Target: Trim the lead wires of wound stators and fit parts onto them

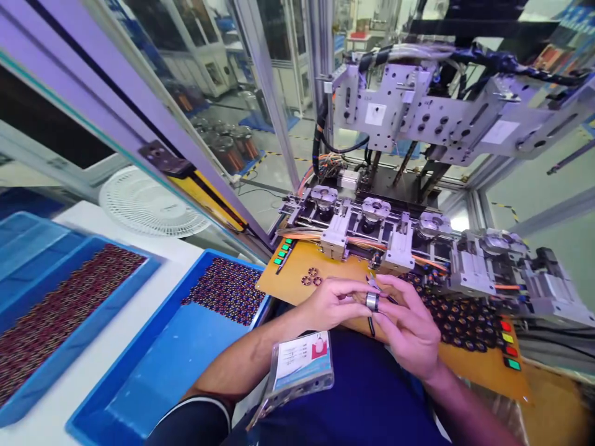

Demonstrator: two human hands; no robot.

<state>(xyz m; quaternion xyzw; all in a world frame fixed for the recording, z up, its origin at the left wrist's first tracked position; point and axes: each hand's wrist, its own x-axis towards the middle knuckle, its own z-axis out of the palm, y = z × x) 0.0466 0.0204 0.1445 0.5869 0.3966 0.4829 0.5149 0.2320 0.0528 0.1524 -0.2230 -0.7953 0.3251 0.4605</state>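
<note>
Over the yellow-orange work plate (283, 282), my left hand (332, 305) and my right hand (411, 325) meet in front of my body. Their fingertips pinch a small silver ring-shaped part (372, 301) with dark edges, one hand on each side. A thin tool-like thing (371, 280) shows just above the fingers, and a dark thin end (371, 327) pokes out below; I cannot tell whether they belong together or are held. Three small dark rings with copper-coloured windings (312, 277) lie on the plate beyond my left hand. Many more dark wound rings (465, 319) crowd the plate right of my right hand.
A row of metal clamping fixtures (375, 209) stands behind the plate, under a machine head (446, 121). Green buttons (281, 254) and coloured buttons (510, 347) flank the plate. Blue trays (162, 365) with small parts sit left, near a white fan (155, 201). A badge (304, 362) hangs at my chest.
</note>
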